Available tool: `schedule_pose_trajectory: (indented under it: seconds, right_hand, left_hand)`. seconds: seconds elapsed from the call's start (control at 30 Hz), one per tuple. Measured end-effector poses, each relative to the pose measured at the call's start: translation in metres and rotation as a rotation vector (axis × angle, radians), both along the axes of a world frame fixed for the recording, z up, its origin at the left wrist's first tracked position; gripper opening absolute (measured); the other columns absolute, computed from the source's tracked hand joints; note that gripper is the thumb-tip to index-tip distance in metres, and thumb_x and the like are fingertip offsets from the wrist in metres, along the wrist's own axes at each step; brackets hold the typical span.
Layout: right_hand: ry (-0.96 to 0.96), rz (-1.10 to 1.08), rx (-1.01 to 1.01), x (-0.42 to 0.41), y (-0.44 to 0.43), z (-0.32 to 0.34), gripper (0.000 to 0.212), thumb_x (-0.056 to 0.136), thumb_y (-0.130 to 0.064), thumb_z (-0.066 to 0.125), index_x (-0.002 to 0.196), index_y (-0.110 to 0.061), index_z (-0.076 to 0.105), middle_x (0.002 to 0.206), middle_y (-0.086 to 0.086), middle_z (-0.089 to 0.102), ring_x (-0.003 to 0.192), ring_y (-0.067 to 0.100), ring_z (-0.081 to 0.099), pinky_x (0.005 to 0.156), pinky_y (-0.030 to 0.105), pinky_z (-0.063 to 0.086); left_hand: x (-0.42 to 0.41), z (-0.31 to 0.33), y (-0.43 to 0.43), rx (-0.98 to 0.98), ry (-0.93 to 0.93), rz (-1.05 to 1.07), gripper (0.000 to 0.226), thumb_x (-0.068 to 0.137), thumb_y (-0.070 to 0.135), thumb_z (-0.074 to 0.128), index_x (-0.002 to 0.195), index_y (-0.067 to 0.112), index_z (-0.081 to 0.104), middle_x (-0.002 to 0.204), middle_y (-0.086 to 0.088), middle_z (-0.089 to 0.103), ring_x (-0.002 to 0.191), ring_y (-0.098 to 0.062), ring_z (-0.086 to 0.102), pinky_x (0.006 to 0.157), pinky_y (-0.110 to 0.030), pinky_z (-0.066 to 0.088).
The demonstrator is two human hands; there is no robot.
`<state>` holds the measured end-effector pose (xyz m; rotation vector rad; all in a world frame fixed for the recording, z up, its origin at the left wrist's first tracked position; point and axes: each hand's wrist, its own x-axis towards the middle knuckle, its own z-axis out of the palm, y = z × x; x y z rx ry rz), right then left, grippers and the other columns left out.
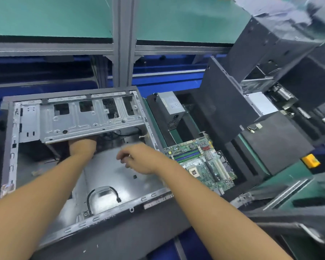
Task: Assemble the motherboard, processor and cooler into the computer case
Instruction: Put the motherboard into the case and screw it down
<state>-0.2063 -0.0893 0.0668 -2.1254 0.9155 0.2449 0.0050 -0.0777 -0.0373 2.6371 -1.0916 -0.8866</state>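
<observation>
An open grey computer case [9, 147] lies on its side in front of me, its bare metal floor showing. My left hand [82, 148] reaches deep inside it, and its fingers are hidden under the silver drive cage [79, 119]. My right hand [139, 159] hovers over the case floor, blurred, with fingers loosely curled and nothing visible in them. The green motherboard [201, 163] lies just right of the case on a black mat, its processor socket [193, 172] facing up. A black cable [101, 194] loops on the case floor near the front wall.
A grey power supply [170, 107] lies behind the motherboard. More black cases [270, 76] are stacked at the right, with a yellow tag [310, 160] near them. A grey frame post [123, 42] and green shelves rise at the back.
</observation>
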Motion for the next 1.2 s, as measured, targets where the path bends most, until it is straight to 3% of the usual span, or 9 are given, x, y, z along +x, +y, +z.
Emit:
schedule_pose_trajectory:
  seconds: [0.1,0.27,0.33,0.4,0.47,0.57,0.73,0.9,1.2]
  right_hand:
    - [-0.143,-0.077,-0.137,-0.018,-0.002,0.011,0.032,0.102,-0.005,0.043,0.121,-0.013,0.067,0.115,0.005,0.07,0.103,0.018,0.066,0.095,0.037,0.053]
    - [-0.44,-0.335,-0.342,-0.077,-0.005,0.027,0.037,0.092,0.007,0.042,0.103,-0.013,0.071,0.099,-0.003,0.07,0.091,0.005,0.063,0.084,0.015,0.049]
    - [-0.341,-0.517,-0.349,-0.121,-0.013,0.025,0.038,0.091,0.01,0.04,0.092,-0.016,0.068,0.091,-0.004,0.067,0.085,0.008,0.062,0.077,0.018,0.048]
    - [-0.052,-0.585,-0.315,-0.168,-0.018,0.016,0.039,0.091,0.014,0.038,0.09,-0.015,0.065,0.094,0.001,0.066,0.087,0.018,0.062,0.077,0.022,0.046]
    - [0.276,-0.497,-0.275,-0.205,-0.015,-0.002,0.043,0.088,0.016,0.035,0.101,-0.012,0.066,0.108,0.007,0.065,0.1,0.025,0.062,0.084,0.029,0.049]
    - [0.51,-0.343,-0.218,-0.233,0.003,-0.027,0.05,0.087,0.015,0.041,0.121,-0.016,0.062,0.131,0.008,0.056,0.118,0.026,0.056,0.101,0.036,0.047]
    - [0.607,-0.226,-0.314,-0.258,0.019,-0.053,0.049,0.09,0.003,0.053,0.132,-0.024,0.051,0.138,0.007,0.043,0.129,0.028,0.041,0.107,0.042,0.041]
    - [0.635,-0.165,-0.435,-0.273,0.025,-0.073,0.047,0.086,0.008,0.056,0.126,-0.016,0.05,0.128,0.008,0.046,0.117,0.03,0.048,0.096,0.043,0.047]
    - [0.601,-0.108,-0.535,-0.277,0.025,-0.091,0.049,0.087,0.014,0.056,0.128,-0.011,0.053,0.124,0.009,0.051,0.108,0.029,0.05,0.087,0.045,0.053]
  left_hand:
    - [-0.009,0.014,0.009,0.147,-0.239,-0.199,0.021,0.094,0.014,0.05,0.097,0.013,0.071,0.114,-0.012,0.068,0.107,-0.035,0.062,0.084,-0.035,0.046]
    - [-0.035,0.056,0.017,0.194,-0.287,-0.416,0.033,0.093,0.015,0.038,0.114,0.013,0.064,0.113,-0.008,0.069,0.089,-0.029,0.072,0.081,-0.038,0.054]
    - [-0.048,0.073,0.018,0.302,-0.273,-0.464,0.035,0.094,0.014,0.036,0.115,0.013,0.063,0.099,-0.004,0.073,0.07,-0.021,0.074,0.077,-0.033,0.053]
    - [-0.065,0.083,0.016,0.329,-0.276,-0.524,0.034,0.095,0.014,0.033,0.11,0.016,0.063,0.089,0.0,0.073,0.058,-0.017,0.073,0.072,-0.03,0.05]
    - [-0.083,0.091,0.014,0.23,-0.327,-0.602,0.028,0.096,0.014,0.034,0.101,0.016,0.061,0.093,0.0,0.071,0.068,-0.018,0.073,0.073,-0.032,0.051]
    - [-0.109,0.092,0.002,-0.007,-0.245,-0.651,0.025,0.096,0.018,0.039,0.08,0.011,0.057,0.083,-0.006,0.07,0.07,-0.023,0.07,0.071,-0.032,0.053]
    - [-0.138,0.071,-0.01,-0.321,-0.09,-0.596,0.032,0.095,0.019,0.042,0.063,0.012,0.042,0.059,-0.005,0.047,0.053,-0.024,0.044,0.05,-0.028,0.033]
    - [-0.138,0.044,-0.01,-0.192,0.031,-0.59,0.027,0.098,0.021,0.043,0.083,0.004,0.056,0.076,-0.013,0.055,0.074,-0.03,0.053,0.066,-0.035,0.043]
    - [-0.127,0.031,-0.008,-0.147,0.023,-0.493,0.028,0.091,0.022,0.05,0.064,0.015,0.051,0.066,-0.006,0.054,0.063,-0.023,0.051,0.057,-0.029,0.035]
